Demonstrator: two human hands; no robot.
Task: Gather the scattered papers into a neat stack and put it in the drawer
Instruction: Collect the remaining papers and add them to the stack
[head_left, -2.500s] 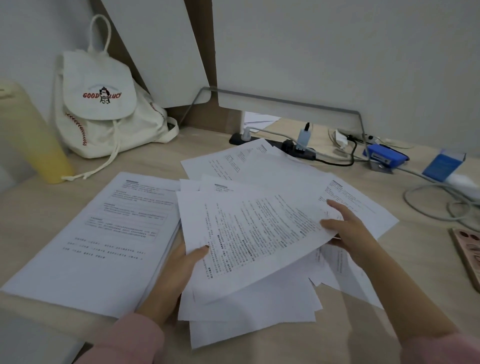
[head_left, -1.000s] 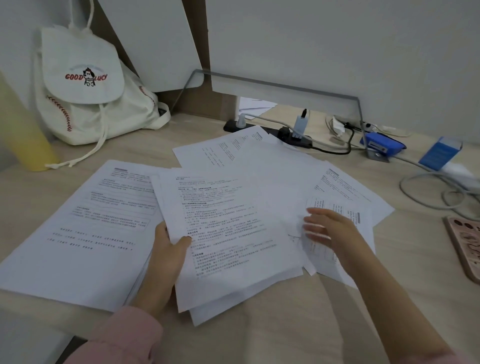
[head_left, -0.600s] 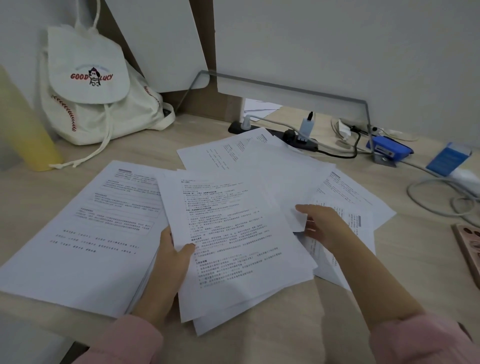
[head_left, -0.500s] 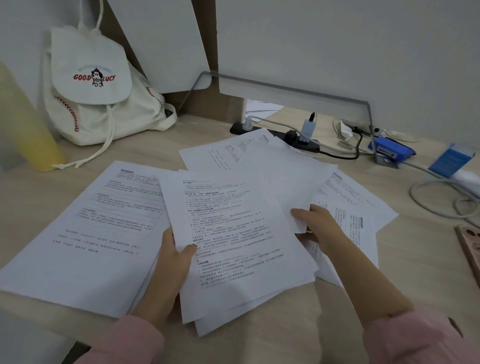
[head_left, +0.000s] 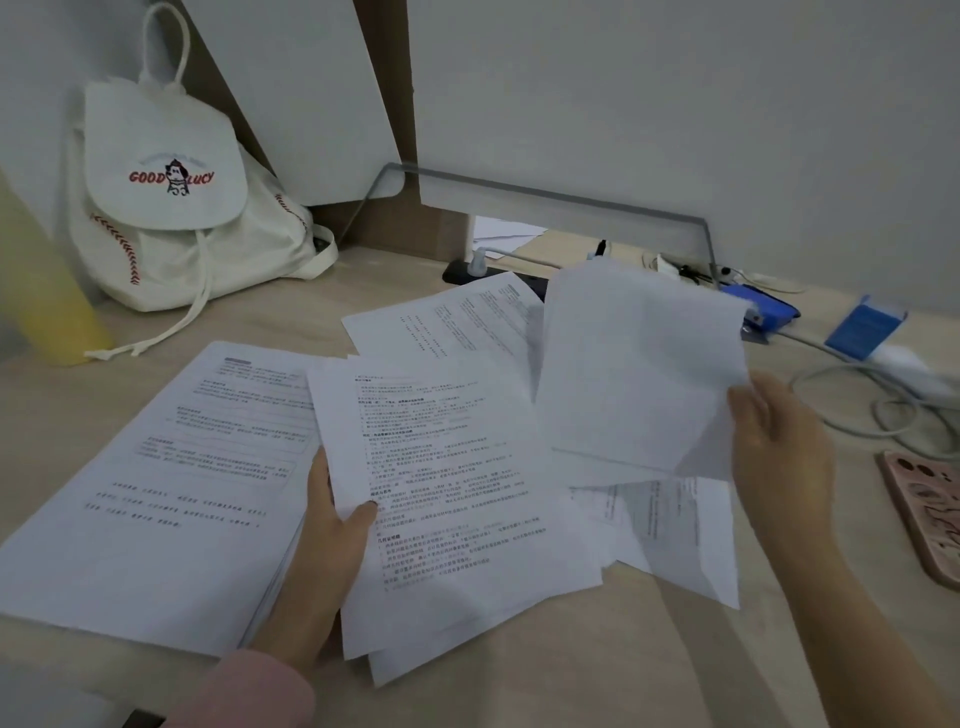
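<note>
Over the papers (head_left: 457, 493) — sheet (head_left: 639, 364), right hand (head_left: 779, 447)

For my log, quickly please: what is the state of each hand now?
Left hand: holds the paper bundle at its left edge.
Right hand: holds a lifted sheet at its right edge.

Worktop (head_left: 519, 691): pale wood. Well left of the left grip (head_left: 332, 519), at the back: white drawstring backpack (head_left: 171, 208) with red stitching and a "GOOD" print, against the wall. Further left, a blurred yellow cylinder (head_left: 47, 291). Behind and between the grips: black power strip (head_left: 460, 271). Behind the right grip (head_left: 779, 441): blue stapler (head_left: 769, 312), blue box (head_left: 862, 327). Right of that grip: looped grey cables (head_left: 883, 431) and a pink phone case (head_left: 924, 519) lying flat.
</note>
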